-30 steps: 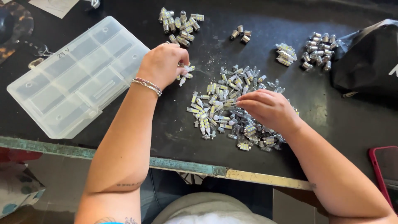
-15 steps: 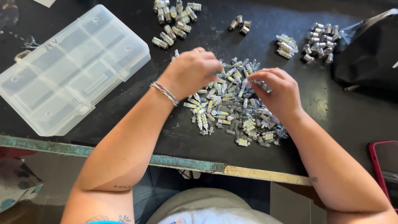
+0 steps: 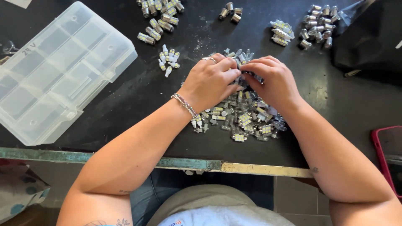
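Observation:
A heap of small silver and yellow LED bulbs (image 3: 245,119) lies on the black table top. Both my hands rest on its far end. My left hand (image 3: 209,81), with a ring and a bracelet, curls its fingers down onto the bulbs. My right hand (image 3: 272,81) faces it, and the fingertips of both meet over a dark bulb (image 3: 252,75) pinched between them. A small sorted cluster of white bulbs (image 3: 167,60) lies just left of my left hand.
A shut clear plastic compartment box (image 3: 63,71) lies at the left. Other bulb groups sit along the far side (image 3: 161,16), (image 3: 231,10), (image 3: 279,33), (image 3: 318,21). A black bag (image 3: 368,37) is far right, and a red-cased phone (image 3: 387,155) near right. The worn table edge (image 3: 167,162) runs close to me.
My left hand left the small white cluster and came right to the heap. My right hand moved up to meet it at the heap's far end.

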